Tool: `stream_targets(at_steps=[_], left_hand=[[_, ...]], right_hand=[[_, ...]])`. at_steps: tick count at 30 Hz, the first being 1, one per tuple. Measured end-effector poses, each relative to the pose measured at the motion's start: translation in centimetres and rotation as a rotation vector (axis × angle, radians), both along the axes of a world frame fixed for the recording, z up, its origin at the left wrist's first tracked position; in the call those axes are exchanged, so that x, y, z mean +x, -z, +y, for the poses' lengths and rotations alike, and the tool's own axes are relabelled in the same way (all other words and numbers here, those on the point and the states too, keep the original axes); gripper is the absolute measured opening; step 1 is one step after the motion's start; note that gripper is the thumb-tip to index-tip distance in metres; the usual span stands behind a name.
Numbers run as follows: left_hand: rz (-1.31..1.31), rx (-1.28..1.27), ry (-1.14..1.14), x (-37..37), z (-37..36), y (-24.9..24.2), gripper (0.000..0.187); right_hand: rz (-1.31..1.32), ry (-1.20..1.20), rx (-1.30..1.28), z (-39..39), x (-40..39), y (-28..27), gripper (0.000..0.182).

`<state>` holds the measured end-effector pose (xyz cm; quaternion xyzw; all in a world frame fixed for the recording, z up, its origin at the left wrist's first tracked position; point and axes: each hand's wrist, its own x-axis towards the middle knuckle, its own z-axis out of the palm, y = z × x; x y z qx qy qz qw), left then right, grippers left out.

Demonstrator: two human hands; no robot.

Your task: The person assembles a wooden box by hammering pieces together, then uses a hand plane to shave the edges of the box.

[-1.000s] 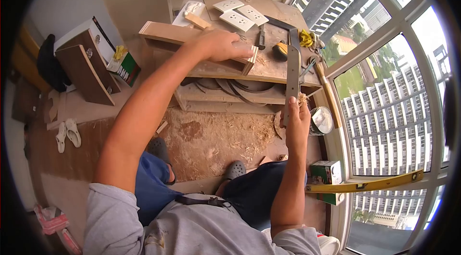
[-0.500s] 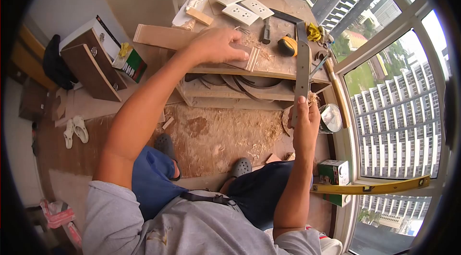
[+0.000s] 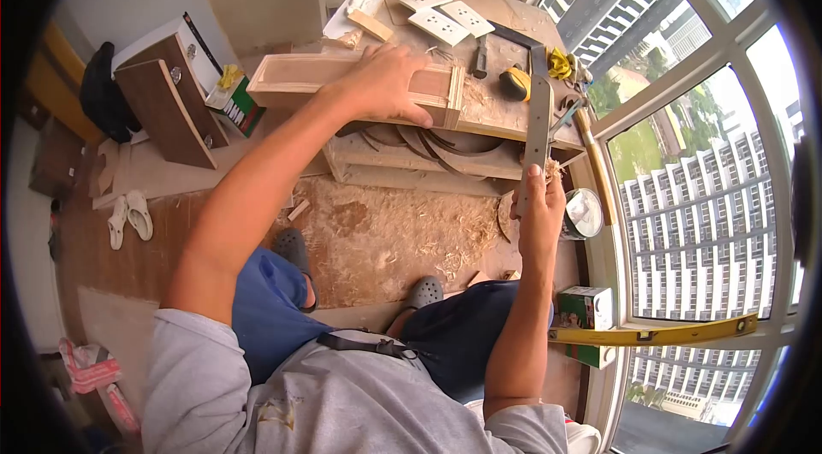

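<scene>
My left hand (image 3: 381,86) is closed over a long narrow wooden box (image 3: 291,82), its thumb on the near side and fingers across the top. The box has a recessed face and layered strips at its right end, and rests at the workbench's (image 3: 505,116) front edge. My right hand (image 3: 541,210) grips a long grey metal tool, seemingly a hand plane (image 3: 537,124), held edge-up beside the bench. Curled shavings stick out by its fingers. The plane's underside is hidden.
White socket plates (image 3: 441,26), a wood block (image 3: 370,24), a chisel (image 3: 480,60) and a yellow-black tape measure (image 3: 515,83) lie on the bench. Shavings cover the floor (image 3: 385,231). A yellow spirit level (image 3: 659,334) and an open can (image 3: 582,214) are by the window.
The wooden box has tipped under my left hand, so its recessed face now shows. My left fingers have spread wider along it. The right hand still holds the plane in nearly the same place.
</scene>
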<state>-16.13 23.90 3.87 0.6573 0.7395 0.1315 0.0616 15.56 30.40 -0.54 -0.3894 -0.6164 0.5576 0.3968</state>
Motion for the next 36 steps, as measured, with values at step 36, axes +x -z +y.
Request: stream_targets(at_steps=[36], left_hand=[[0.301,0.163,-0.193,0.6,2.0,5.1,0.095]], right_hand=[[-1.027,-0.099,0.720,-0.3,-12.0,-3.5,0.051]])
